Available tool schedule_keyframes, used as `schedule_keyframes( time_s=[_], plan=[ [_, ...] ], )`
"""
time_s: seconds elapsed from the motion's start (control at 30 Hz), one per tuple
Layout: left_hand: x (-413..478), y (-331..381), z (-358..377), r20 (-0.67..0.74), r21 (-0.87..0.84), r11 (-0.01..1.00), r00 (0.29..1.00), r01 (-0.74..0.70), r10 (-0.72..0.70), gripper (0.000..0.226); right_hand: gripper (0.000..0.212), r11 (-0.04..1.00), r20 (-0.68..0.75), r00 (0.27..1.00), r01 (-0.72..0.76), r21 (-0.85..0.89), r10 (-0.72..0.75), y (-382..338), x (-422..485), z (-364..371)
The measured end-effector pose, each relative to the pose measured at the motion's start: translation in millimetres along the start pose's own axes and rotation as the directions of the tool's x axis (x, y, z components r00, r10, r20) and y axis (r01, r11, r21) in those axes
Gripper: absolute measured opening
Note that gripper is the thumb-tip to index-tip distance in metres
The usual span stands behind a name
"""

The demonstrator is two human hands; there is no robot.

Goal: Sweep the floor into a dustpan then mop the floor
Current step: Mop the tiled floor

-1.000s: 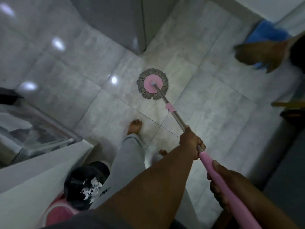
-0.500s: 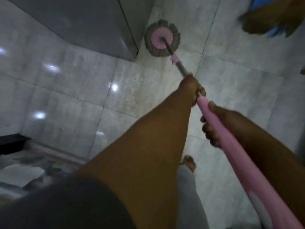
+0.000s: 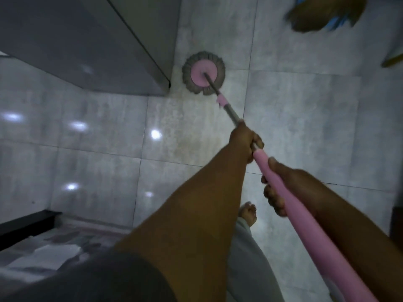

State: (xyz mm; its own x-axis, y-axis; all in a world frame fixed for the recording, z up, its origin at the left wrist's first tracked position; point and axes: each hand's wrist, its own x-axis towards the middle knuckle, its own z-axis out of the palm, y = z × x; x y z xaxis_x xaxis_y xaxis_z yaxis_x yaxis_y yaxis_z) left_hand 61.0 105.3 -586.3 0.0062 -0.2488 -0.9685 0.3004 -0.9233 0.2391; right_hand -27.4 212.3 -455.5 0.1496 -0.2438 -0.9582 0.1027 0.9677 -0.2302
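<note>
A round mop head [image 3: 204,72], pink disc ringed with grey strands, lies flat on the pale tiled floor [image 3: 301,118] beside the corner of a grey cabinet. Its metal shaft runs back into a pink handle [image 3: 290,199]. My left hand [image 3: 245,140] grips the shaft where metal meets pink. Lower down, my right hand [image 3: 285,188] holds the pink handle with fingers curled round it. A brown broom head [image 3: 325,13] lies on the floor at the top right.
The grey cabinet [image 3: 87,44] fills the upper left, its corner close to the mop head. A dark low ledge [image 3: 26,225] and a patterned mat [image 3: 50,251] sit at the lower left. My bare foot [image 3: 247,213] stands on the tiles under the handle.
The mop head has been pushed away from me, from the open tile to the cabinet's corner. Both hands kept their grip on the mop.
</note>
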Motion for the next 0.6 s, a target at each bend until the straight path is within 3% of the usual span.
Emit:
schedule_keyframes(
  time_s=[0.17,0.3,0.43,0.6],
  plan=[
    [-52.9,-54.7,4.7,0.059,0.050,0.992,0.991,0.119,-0.122,0.053,0.062,0.999,-0.004,1.000,-0.020,0.040,0.020,42.7,-58.8,-13.6],
    [-60.5,-48.9,6.9,0.053,0.134,0.986,0.992,0.103,-0.111,0.054,0.060,0.997,0.010,0.998,-0.056,0.058,0.055,33.6,-61.6,-14.5],
    [-28.5,-10.0,17.9,0.069,0.112,0.990,0.993,0.088,-0.096,0.055,0.061,0.995,0.036,0.997,-0.065,0.075,0.063,-5.5,-32.6,-13.4],
    [29.5,101.1,37.4,0.091,0.117,0.993,0.996,0.000,-0.011,0.051,0.059,0.993,0.060,0.998,-0.036,0.113,0.030,-105.8,28.9,2.6]
  ],
)
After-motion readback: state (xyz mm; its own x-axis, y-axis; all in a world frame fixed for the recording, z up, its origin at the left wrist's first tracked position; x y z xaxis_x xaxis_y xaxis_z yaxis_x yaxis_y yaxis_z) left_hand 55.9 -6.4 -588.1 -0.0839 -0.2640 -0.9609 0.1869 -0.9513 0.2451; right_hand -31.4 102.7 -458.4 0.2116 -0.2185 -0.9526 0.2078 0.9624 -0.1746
